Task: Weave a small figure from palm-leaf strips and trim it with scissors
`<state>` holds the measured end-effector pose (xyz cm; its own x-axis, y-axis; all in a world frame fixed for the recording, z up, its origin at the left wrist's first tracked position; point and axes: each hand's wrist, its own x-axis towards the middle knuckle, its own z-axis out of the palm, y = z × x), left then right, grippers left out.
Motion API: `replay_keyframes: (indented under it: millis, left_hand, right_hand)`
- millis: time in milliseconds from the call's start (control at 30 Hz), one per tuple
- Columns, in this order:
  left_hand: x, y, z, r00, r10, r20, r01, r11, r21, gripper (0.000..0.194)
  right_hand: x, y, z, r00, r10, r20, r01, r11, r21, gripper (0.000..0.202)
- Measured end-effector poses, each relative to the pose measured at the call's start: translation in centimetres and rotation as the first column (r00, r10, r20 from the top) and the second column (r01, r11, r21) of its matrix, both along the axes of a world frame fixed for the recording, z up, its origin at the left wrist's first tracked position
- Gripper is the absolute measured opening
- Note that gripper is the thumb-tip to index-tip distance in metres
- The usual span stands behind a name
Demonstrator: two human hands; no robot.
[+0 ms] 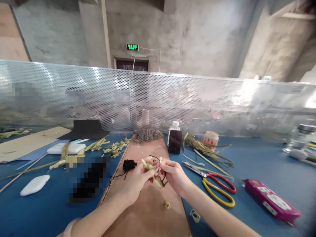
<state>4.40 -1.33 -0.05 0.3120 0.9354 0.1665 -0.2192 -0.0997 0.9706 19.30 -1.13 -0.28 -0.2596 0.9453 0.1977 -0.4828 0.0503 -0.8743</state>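
Note:
Pale green leaf strips (pixel 149 166) and a thin black cord (pixel 155 157) are gathered between my two hands over a brown board. My left hand (pixel 138 181) is closed, its fingers pinching the leaf strips. Opposite it, my right hand (pixel 175 174) has thumb and forefinger pressed together at the black cord beside the strips. A loose end of the cord hangs below my right fingers. To the left of my left hand lies a bundle of black cord (pixel 129 165). A small curled strip (pixel 167 205) rests on the board nearer to me.
The brown board (pixel 148 217) crosses the blue table (pixel 259 154). Right of my hands lie scissors (pixel 209 182) with red and yellow handles and a purple packet (pixel 271 200). Behind stand a bottle (pixel 174 138), dried leaves (pixel 207 146) and grey cord (pixel 147 135). A perforated metal screen (pixel 158 89) closes the back.

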Motion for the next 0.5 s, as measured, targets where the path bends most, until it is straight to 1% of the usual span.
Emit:
replay_keyframes:
  millis: [100, 267, 333, 500]
  left_hand:
    - [0.02, -0.01, -0.08, 0.999, -0.019, 0.047, 0.018, 0.999, 0.029, 0.017]
    - [-0.05, -0.09, -0.23, 0.995, 0.000, 0.096, -0.001, 1.000, 0.008, 0.011]
    - [-0.05, -0.12, -0.25, 0.994, 0.002, 0.113, -0.002, 1.000, 0.003, 0.011]
    - [-0.21, -0.09, -0.27, 0.990, -0.030, 0.136, 0.036, 0.999, -0.039, 0.016]
  right_hand:
    - [-0.13, -0.10, 0.16, 1.000, -0.013, 0.014, 0.013, 1.000, 0.008, 0.024]
    - [-0.23, -0.07, 0.06, 0.999, 0.028, -0.035, -0.028, 0.999, 0.016, 0.021]
    - [-0.28, -0.04, -0.06, 0.999, 0.015, -0.036, -0.014, 0.999, 0.032, 0.019]
    - [-0.36, -0.12, -0.16, 1.000, -0.017, -0.020, 0.019, 0.997, 0.079, 0.019]
